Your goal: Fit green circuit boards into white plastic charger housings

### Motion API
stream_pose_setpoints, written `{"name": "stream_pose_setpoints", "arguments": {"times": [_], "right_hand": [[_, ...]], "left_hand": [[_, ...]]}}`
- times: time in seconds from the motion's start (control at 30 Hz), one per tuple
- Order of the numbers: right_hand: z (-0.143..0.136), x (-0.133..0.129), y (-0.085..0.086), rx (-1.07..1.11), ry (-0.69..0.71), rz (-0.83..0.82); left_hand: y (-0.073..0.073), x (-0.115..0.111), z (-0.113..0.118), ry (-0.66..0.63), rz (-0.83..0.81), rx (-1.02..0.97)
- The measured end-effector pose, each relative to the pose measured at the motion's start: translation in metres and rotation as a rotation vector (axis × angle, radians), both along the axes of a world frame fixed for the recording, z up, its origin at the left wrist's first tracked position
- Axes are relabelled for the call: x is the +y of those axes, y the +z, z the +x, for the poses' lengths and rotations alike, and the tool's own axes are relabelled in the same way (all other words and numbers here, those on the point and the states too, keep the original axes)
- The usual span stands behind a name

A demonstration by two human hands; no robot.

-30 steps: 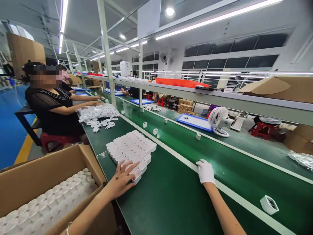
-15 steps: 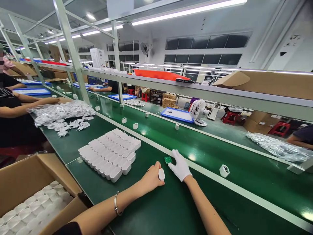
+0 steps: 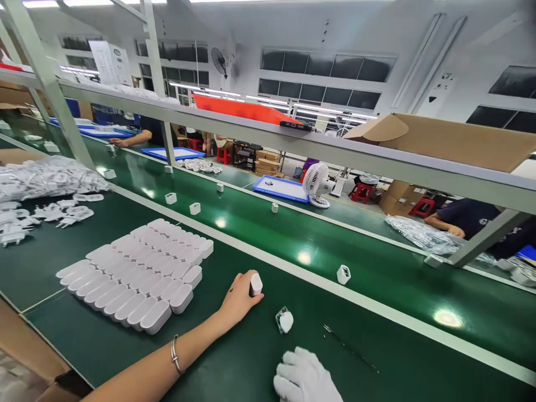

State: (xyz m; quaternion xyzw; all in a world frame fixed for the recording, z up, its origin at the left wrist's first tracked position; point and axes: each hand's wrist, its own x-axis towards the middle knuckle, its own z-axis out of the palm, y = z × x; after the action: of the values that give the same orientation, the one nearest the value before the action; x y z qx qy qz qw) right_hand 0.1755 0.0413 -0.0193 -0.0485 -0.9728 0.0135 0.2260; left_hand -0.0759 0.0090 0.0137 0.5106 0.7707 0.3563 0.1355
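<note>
My left hand (image 3: 240, 296), bare and with a silver bracelet at the wrist, is closed around a small white plastic housing (image 3: 256, 284) just above the green bench. My right hand (image 3: 306, 375), in a white glove, is low at the bottom edge of the view, fingers stretched out side by side, with nothing visible in it. Just beyond its fingertips lies a small circuit board (image 3: 279, 319) with a round white part (image 3: 286, 322) on it. A thin dark tool, perhaps tweezers (image 3: 352, 349), rests right of the board.
Rows of white housings (image 3: 125, 273) stand at left, near loose white plug parts (image 3: 62, 213) and a bagged heap (image 3: 46, 176). Several housings, one nearby (image 3: 344, 274), sit on the green conveyor (image 3: 234, 223). A shelf rail (image 3: 234, 125) crosses above; a co-worker's arm (image 3: 444, 223) is far right.
My right hand has drawn back from the conveyor edge toward me. The circuit board now lies nearer to me, showing a white part. My left hand still holds the housing. The view has turned right.
</note>
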Motion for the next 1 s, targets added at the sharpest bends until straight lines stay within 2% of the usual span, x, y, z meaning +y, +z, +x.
{"name": "stream_pose_setpoints", "arguments": {"times": [0.03,0.1,0.17,0.23,0.3,0.37,0.5,0.63,0.73,0.87,1.0], "right_hand": [[0.01,-0.005,-0.003,0.006,-0.066,-0.046],[0.021,-0.007,-0.001,0.051,-0.335,-0.194],[0.017,-0.004,0.009,0.103,-0.601,-0.34],[0.0,0.002,0.023,0.077,-0.722,-0.45],[-0.022,0.007,0.034,0.016,-0.735,-0.504],[-0.038,0.008,0.039,-0.046,-0.686,-0.499],[-0.04,0.005,0.032,-0.04,-0.586,-0.492],[-0.033,0.006,0.022,0.083,-0.625,-0.615],[-0.036,0.01,0.021,0.215,-0.647,-0.804],[-0.035,0.016,0.021,0.438,-0.604,-1.082],[-0.029,0.018,0.019,0.619,-0.539,-1.184]], "left_hand": [[-0.001,0.004,0.0,-0.009,0.01,-0.004],[-0.004,0.012,0.0,-0.025,0.023,-0.015],[-0.006,0.022,0.001,-0.034,0.027,-0.028],[-0.008,0.032,0.003,-0.04,0.025,-0.043],[-0.009,0.039,0.008,-0.039,0.019,-0.06],[-0.01,0.043,0.012,-0.027,0.016,-0.082],[-0.013,0.04,0.015,-0.037,0.051,-0.147],[-0.012,0.035,0.016,-0.114,0.108,-0.178],[-0.006,0.034,0.018,-0.189,0.153,-0.159],[0.002,0.03,0.024,-0.286,0.174,-0.112],[0.008,0.023,0.03,-0.292,0.159,-0.097]]}}
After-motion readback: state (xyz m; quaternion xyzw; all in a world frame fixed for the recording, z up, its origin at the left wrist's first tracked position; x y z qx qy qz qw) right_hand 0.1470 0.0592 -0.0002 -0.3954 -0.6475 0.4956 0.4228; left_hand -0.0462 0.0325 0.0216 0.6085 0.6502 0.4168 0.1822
